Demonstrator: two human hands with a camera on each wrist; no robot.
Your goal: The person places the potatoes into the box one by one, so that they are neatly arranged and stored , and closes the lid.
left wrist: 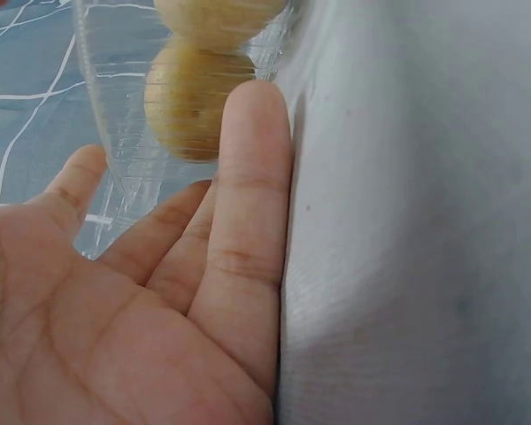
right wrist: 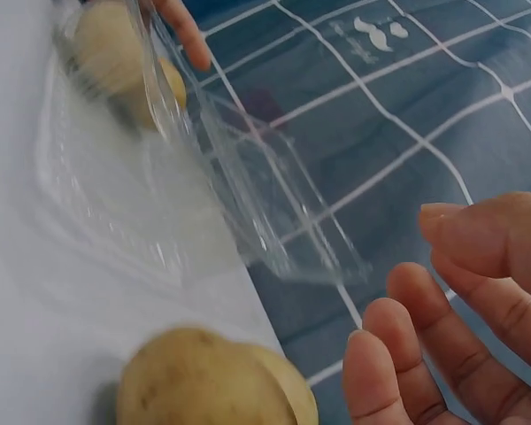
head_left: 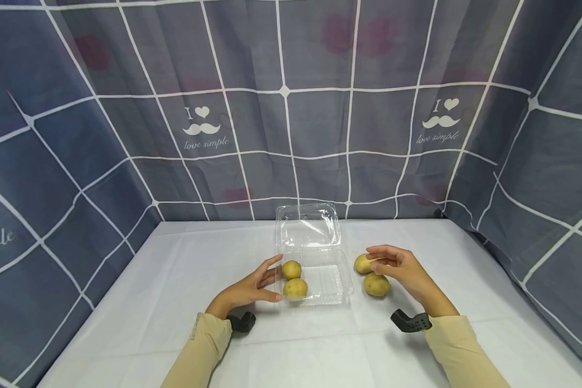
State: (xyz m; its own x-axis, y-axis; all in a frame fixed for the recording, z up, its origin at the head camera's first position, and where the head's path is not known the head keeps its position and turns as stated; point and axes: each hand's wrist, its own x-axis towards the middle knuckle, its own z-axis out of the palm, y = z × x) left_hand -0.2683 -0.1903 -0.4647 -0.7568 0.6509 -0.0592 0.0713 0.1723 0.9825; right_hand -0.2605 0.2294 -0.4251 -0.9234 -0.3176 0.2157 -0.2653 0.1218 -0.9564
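A clear plastic clamshell box [head_left: 326,276] lies on the table with its lid [head_left: 308,226] raised at the back. Two potatoes sit inside along its left side, a smaller one [head_left: 291,269] behind a larger one [head_left: 295,289]. My left hand [head_left: 249,286] rests at the box's left wall, fingers fairly straight; in the left wrist view a potato [left wrist: 190,106] shows through the ribbed plastic. To the right of the box lie two more potatoes, a rear one [head_left: 362,263] and a front one [head_left: 376,285]. Over them hovers my right hand [head_left: 407,272], fingers loosely bent around nothing.
White cloth covers the table [head_left: 291,345]. A dark grid-patterned curtain [head_left: 320,124] rises behind it and along both sides. Black wrist mounts sit below the left hand [head_left: 242,321] and the right hand [head_left: 411,321].
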